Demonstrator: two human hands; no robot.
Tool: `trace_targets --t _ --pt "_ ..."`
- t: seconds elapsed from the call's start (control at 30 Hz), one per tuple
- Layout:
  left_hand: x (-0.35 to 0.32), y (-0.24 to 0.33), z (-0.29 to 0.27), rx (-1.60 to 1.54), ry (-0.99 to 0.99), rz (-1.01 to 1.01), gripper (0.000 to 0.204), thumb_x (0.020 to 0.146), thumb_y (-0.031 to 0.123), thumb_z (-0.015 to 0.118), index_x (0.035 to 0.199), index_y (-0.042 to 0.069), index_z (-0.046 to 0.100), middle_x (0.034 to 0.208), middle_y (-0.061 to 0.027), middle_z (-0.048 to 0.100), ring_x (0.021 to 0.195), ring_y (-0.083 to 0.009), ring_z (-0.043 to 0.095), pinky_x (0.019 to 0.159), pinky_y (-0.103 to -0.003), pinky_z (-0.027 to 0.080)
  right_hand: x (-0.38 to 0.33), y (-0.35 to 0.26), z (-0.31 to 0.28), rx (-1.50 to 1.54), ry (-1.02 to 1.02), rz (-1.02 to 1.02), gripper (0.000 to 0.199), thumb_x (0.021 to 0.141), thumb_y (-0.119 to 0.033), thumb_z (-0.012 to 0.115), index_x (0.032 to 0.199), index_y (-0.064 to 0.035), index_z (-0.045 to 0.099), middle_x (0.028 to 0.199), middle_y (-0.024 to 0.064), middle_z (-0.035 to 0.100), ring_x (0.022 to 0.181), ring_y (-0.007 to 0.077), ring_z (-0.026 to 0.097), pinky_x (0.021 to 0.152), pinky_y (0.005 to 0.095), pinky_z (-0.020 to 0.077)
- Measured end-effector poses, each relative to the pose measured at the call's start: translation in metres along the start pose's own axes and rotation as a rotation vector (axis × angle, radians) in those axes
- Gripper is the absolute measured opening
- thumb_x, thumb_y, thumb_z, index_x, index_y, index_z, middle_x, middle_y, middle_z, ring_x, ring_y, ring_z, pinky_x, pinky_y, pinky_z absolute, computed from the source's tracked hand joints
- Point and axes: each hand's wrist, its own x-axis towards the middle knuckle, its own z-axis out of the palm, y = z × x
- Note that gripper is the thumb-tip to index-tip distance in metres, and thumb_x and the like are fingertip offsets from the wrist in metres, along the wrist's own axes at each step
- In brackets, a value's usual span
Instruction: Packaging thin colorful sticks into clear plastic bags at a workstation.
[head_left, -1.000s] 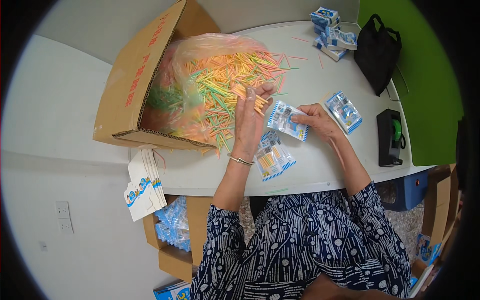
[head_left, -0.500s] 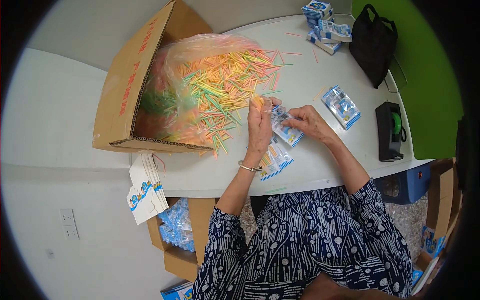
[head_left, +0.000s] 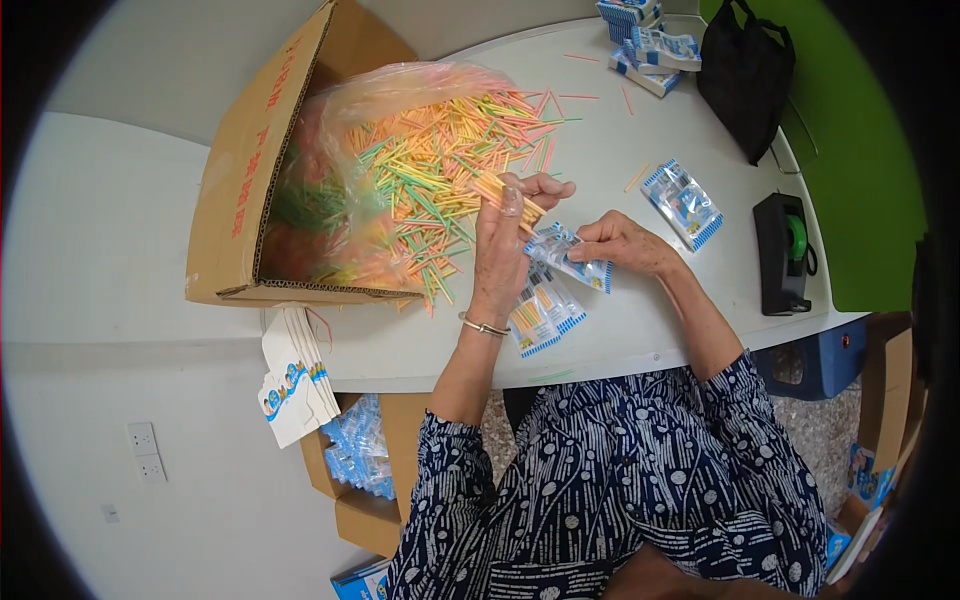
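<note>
A bundle of thin orange-yellow sticks (head_left: 524,208) lies across the palm of my left hand (head_left: 497,245), pinned by the thumb, while its other fingers reach out to the right. Just right of it, my right hand (head_left: 628,243) pinches a clear plastic packet (head_left: 560,250) with blue-and-white printing. The packet's left end is close to the sticks; whether they touch is hard to tell. Beneath it on the table lie more such packets (head_left: 545,318), with orange and yellow sticks showing inside. A big loose pile of pink, orange, yellow and green sticks (head_left: 430,150) spreads beyond my left hand.
The pile spills from a clear bag in a tipped cardboard box (head_left: 245,170). At right are a stack of packets (head_left: 683,205), a black tape dispenser (head_left: 780,255) and a black bag (head_left: 745,85). Small boxes (head_left: 655,50) stand at the back. Below the table, a carton holds blue packets (head_left: 360,447).
My left hand has turned and shifted left, its fingers loosening to show the stick bundle more fully. The packet in my right hand has moved slightly left and twisted.
</note>
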Motion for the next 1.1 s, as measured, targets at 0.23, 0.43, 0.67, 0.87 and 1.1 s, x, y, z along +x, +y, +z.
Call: trace_targets --t 0.23,0.43,0.67,0.87,1.1 --pt "-0.004 -0.003 0.001 0.084 -0.11 -0.026 0.021 0.099 0.026 0.04 0.1 0.006 0.042 0.105 -0.0155 0.059 0.108 -0.027 0.058 0.098 -0.04 0.041 -0.003 0.002 0.003 0.099 0.033 -0.022 0.026 0.085 -0.022 0.066 0.072 0.0004 0.067 0.059 -0.0066 0.047 0.059 0.0018 0.036 0.053 0.0222 0.0308" --pt "-0.01 -0.007 -0.002 0.2 -0.136 0.02 0.02 0.1 0.025 0.038 0.101 0.005 0.042 0.11 -0.0167 0.059 0.114 -0.0257 0.053 0.1 -0.039 0.039 -0.001 0.007 -0.004 0.1 -0.036 -0.01 0.023 0.085 -0.023 0.066 0.087 -0.0004 0.072 0.067 -0.0048 0.06 0.064 0.0016 0.045 0.057 0.0205 0.0365" --pt "-0.013 -0.002 -0.001 0.175 -0.136 -0.005 0.018 0.1 0.023 0.038 0.101 0.006 0.043 0.113 -0.0181 0.058 0.116 -0.0257 0.051 0.103 -0.038 0.037 -0.001 0.008 -0.004 0.086 -0.05 -0.036 0.024 0.085 -0.023 0.066 0.086 -0.0002 0.072 0.066 -0.0051 0.058 0.062 0.0015 0.043 0.056 0.0208 0.0354" --pt "-0.018 -0.002 0.002 0.218 -0.145 0.092 0.016 0.1 0.021 0.038 0.102 0.006 0.042 0.113 -0.0184 0.057 0.116 -0.0261 0.052 0.105 -0.04 0.035 -0.003 0.006 -0.002 0.103 -0.032 -0.039 0.024 0.084 -0.024 0.066 0.086 -0.0005 0.072 0.066 -0.0045 0.059 0.062 0.0018 0.044 0.056 0.0213 0.0368" --pt "-0.018 -0.005 -0.002 0.253 -0.21 0.016 0.016 0.1 0.021 0.039 0.102 0.006 0.042 0.113 -0.0174 0.058 0.113 -0.0237 0.053 0.102 -0.038 0.037 -0.005 0.004 -0.001 0.088 -0.034 -0.021 0.023 0.084 -0.023 0.066 0.086 -0.0004 0.072 0.068 -0.0032 0.062 0.063 0.002 0.047 0.058 0.0215 0.0385"
